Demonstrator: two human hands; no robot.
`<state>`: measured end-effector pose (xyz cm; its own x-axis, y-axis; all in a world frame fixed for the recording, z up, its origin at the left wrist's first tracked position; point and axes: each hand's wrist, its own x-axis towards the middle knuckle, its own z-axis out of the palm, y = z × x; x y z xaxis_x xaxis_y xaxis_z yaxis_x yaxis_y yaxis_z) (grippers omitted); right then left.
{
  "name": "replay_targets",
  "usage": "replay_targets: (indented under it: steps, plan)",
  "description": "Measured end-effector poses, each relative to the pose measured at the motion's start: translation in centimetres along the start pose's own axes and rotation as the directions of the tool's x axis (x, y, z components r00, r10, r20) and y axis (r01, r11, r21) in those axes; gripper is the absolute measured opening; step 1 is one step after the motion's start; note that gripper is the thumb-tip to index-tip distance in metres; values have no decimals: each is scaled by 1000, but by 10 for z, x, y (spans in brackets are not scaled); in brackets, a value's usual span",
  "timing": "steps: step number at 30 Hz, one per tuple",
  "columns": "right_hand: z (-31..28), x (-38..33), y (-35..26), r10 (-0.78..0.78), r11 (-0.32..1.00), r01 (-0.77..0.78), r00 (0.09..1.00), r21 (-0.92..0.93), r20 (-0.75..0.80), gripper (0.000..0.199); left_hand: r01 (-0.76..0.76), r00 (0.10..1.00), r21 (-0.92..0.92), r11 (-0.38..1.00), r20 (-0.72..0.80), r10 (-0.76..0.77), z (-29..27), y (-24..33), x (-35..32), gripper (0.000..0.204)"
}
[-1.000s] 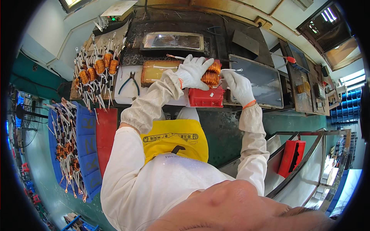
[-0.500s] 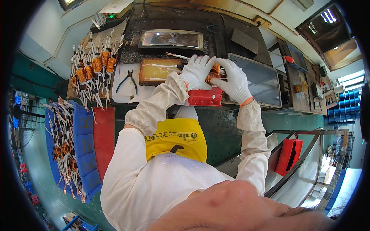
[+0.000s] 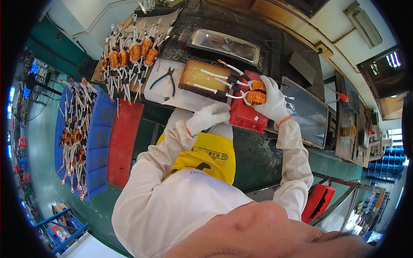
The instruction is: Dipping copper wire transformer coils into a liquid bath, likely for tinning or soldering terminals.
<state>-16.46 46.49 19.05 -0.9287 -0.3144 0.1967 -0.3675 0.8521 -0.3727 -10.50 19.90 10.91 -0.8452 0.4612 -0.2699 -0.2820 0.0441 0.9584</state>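
My right hand (image 3: 273, 99), in a white glove, is closed around the right side of a copper-wound coil (image 3: 257, 93). White leads with copper ring lugs run from the coil to the left, over a shallow tray of yellowish material (image 3: 202, 76). Below the coil stands a red box-shaped holder (image 3: 248, 117). My left hand (image 3: 209, 117), gloved too, is off the coil, by the bench's front edge and left of the red holder. Its fingers stretch toward the holder, with nothing seen in them.
Pliers (image 3: 167, 81) lie on a white board (image 3: 151, 92). Several coils (image 3: 135, 52) are heaped at the bench's left. A blue crate (image 3: 98, 142) of more coils stands on the left beside a red panel (image 3: 124, 146). Rectangular metal trays (image 3: 228, 45) sit behind, and a grey-surfaced one (image 3: 307, 114) right.
My left hand has let go of the coil and drawn back toward me and left. The coil now shows more fully in my right hand. The whole view has swung leftward.
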Motion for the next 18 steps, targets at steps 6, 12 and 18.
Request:
replay_targets:
  steps: [6, 12, 18]
  plan:
    - [6, -3, -1, 29, 999, -29, 999, -32, 13, 93, -213, 974, -771, 599, -213, 73, -3, 0, 23, 35]
    - [9, -4, 6, -19, 1000, 19, 999, -17, -26, 95, -243, 968, -730, 639, -225, 111, -7, 10, 39, 33]
    - [4, -1, 2, -7, 1000, 8, 1000, -25, 5, 98, -234, 967, -682, 693, -239, 91, -9, 10, 47, 33]
